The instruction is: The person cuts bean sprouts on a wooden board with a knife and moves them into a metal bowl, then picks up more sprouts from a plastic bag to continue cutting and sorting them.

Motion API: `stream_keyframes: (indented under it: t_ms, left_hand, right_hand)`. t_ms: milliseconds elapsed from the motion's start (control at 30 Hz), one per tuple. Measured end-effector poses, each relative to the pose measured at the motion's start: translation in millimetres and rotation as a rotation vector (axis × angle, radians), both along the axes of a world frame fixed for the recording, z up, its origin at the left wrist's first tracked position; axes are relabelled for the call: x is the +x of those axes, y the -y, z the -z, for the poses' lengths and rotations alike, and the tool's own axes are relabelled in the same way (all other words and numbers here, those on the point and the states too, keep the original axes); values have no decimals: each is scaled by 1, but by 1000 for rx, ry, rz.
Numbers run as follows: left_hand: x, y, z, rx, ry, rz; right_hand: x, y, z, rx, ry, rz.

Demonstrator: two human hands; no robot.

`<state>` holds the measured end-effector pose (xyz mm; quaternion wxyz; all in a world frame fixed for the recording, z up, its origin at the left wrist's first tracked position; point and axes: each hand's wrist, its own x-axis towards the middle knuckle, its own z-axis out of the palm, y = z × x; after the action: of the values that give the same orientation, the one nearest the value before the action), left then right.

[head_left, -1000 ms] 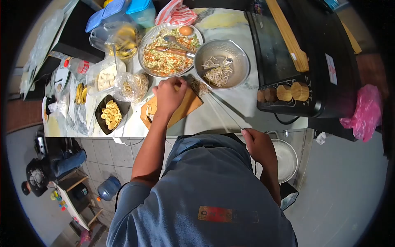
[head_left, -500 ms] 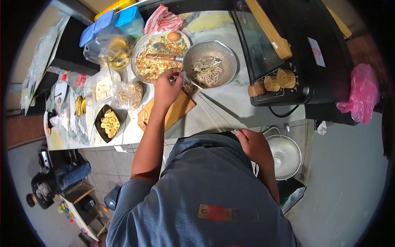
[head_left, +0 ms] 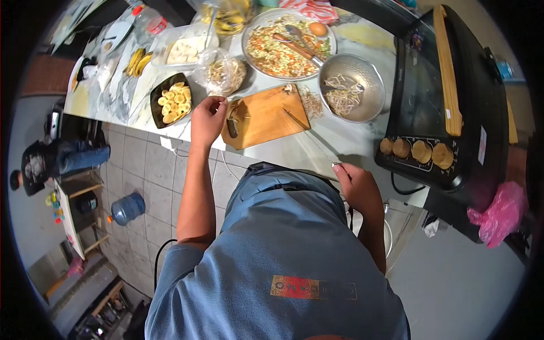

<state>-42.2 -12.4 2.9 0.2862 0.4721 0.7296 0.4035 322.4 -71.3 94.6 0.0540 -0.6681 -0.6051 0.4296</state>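
Note:
My left hand is closed in a pinch at the left end of the wooden cutting board, just below a clear plastic bag of bean sprouts. Whatever its fingertips hold is hidden. My right hand grips what looks like a long thin knife, seen edge-on, its tip over the board. Some dark pieces lie at the board's left end. Loose bean sprouts are on the counter by its right edge. Beyond them stands a metal bowl with more sprouts inside.
A round tray holds chopped vegetables, an egg and a wooden-handled utensil. Banana pieces fill a dark dish at left. A black oven stands at right. Another person is far left.
My left hand has moved from beside the metal bowl back left to the board's left end. The view has shifted, uncovering the board. My right hand still holds the knife, now over the board.

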Motion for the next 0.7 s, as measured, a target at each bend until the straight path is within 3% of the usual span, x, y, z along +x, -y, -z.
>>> stream_keyframes:
  t_ms: [67,200,567,700]
  left_hand:
    - [-3,10,-10,-190,-190,56]
    - [-8,21,8,-121,-352,78]
    - [0,10,27,-117,-344,81]
    - [-1,4,35,-52,-463,117]
  right_hand:
    - [-3,-5,2,15,-19,-44]
    - [-10,-15,-2,-20,-32,-90]
    - [-8,-18,3,6,-39,-136]
    - [-8,-18,1,10,-45,-134]
